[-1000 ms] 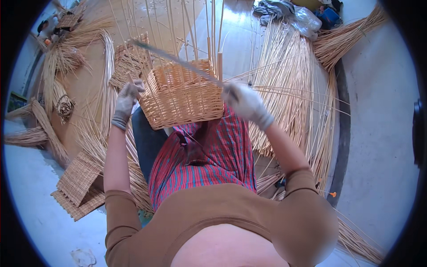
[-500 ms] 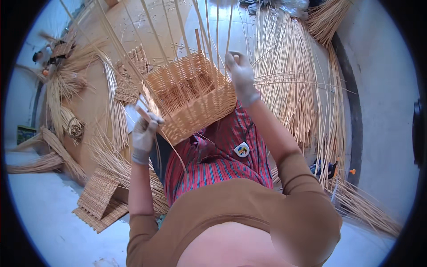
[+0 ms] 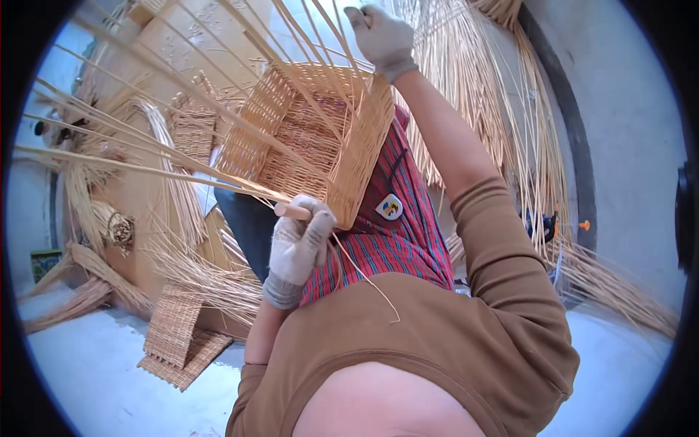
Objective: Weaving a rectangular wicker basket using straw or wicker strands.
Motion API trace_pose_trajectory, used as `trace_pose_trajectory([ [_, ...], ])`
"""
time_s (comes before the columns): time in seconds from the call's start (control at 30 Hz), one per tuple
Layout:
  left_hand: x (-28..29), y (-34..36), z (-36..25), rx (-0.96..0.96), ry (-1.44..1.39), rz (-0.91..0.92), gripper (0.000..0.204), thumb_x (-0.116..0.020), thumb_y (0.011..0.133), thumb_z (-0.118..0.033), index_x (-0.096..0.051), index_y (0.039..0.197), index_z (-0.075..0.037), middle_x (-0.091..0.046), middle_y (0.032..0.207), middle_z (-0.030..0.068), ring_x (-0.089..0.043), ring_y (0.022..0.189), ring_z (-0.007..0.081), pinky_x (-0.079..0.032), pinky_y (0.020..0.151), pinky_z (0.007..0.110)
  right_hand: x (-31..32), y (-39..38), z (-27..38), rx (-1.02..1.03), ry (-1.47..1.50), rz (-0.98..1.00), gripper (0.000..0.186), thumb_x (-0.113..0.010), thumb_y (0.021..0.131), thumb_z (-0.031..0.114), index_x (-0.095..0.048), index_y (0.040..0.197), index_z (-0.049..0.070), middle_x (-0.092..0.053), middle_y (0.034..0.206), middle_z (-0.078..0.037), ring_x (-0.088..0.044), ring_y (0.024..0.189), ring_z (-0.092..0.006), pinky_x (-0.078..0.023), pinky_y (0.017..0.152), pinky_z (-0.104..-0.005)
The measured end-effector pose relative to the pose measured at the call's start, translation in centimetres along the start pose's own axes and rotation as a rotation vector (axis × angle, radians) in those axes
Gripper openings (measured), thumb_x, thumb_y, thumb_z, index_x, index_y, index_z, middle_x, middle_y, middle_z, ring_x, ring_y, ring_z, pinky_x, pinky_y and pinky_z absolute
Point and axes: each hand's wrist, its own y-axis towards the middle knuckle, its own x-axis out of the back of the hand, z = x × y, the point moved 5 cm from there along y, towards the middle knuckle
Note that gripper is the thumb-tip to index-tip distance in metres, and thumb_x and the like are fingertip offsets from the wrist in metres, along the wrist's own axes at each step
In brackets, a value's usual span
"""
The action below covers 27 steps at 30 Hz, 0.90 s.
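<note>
- The fingers of the left hand (image 3: 300, 244), in a pale work glove, are curled tight around a thick round stick (image 3: 293, 212) at the near corner of the basket (image 3: 368, 149).
- The fingers of the right hand (image 3: 382, 40), in a glove too, are bent in by the far right corner. It is hard to tell if they grip anything.
- The basket sits tipped on the person's lap, between the two hands, with its open top up.
- Its bottom and the walls that show look woven already. The tall sticks (image 3: 182, 81) poke out past the rim, bare and not bent down, so that part looks left to do. How much weaving is left cannot be told.
- A thin strand (image 3: 368, 280) hangs loose from beside the left hand.
- Under the basket is a red striped cloth (image 3: 422, 244), with a small white round case (image 3: 389, 207) on it.
- Farther out, flat woven panels (image 3: 173, 324) lie on the floor to the left, and a big pile of long rods (image 3: 466, 95) lies to the right.
</note>
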Motion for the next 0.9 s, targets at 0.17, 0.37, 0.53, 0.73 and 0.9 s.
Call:
trace_pose_trajectory([
  [0.17,-0.6,-0.1,0.7,0.011,-0.094,-0.055,0.011,-0.064,0.099,-0.010,-0.055,0.093,-0.010,-0.049,0.067,-0.0054,-0.037,0.044,0.0016,-0.026,0.040,0.020,-1.2,0.3,-0.9,0.031,-0.107,0.103,0.048,-0.045,0.101,0.055,-0.068,0.100,0.012,-0.070,0.074,-0.020,-0.069,0.072,-0.0427,-0.052,0.066,-0.0552],
  [0.37,-0.5,-0.6,0.5,0.029,-0.098,-0.108,0.009,-0.064,0.100,-0.010,-0.057,0.095,-0.010,-0.050,0.065,-0.0052,-0.037,0.043,0.0017,-0.026,0.040,0.020,-2.3,0.5,-0.5,0.041,-0.103,0.178,0.049,-0.041,0.103,0.054,-0.065,0.103,0.012,-0.071,0.077,-0.020,-0.069,0.074,-0.0437,-0.052,0.070,-0.0554],
  [0.53,-0.7,0.0,-0.2,-0.002,-0.093,-0.110,0.009,-0.062,0.100,-0.009,-0.057,0.094,-0.009,-0.049,0.064,-0.0059,-0.035,0.044,0.0010,-0.024,0.042,0.019,-2.5,1.7,-0.4,0.037,-0.094,0.183,0.049,-0.039,0.103,0.052,-0.066,0.102,0.012,-0.071,0.080,-0.022,-0.069,0.076,-0.0445,-0.053,0.072,-0.0556],
  [0.73,-0.9,-0.2,-0.2,-0.041,-0.074,-0.070,0.007,-0.059,0.101,-0.009,-0.057,0.095,-0.008,-0.048,0.063,-0.0059,-0.037,0.043,0.0013,-0.026,0.041,0.019,-2.4,1.1,-0.5,-0.037,-0.138,0.308,0.056,-0.031,0.103,0.058,-0.064,0.108,0.012,-0.072,0.090,-0.022,-0.068,0.085,-0.0465,-0.052,0.079,-0.0555],
  [0.9,3.9,0.9,-1.1,-0.154,0.151,-0.180,0.032,-0.055,0.106,-0.037,-0.058,0.092,-0.008,-0.048,0.056,-0.0039,-0.033,0.038,0.0020,-0.021,0.037,0.020,0.3,-0.9,0.3,-0.023,0.013,0.070,0.046,-0.049,0.099,0.054,-0.068,0.083,0.015,-0.068,0.066,-0.012,-0.069,0.068,-0.0371,-0.053,0.063,-0.0469],
])
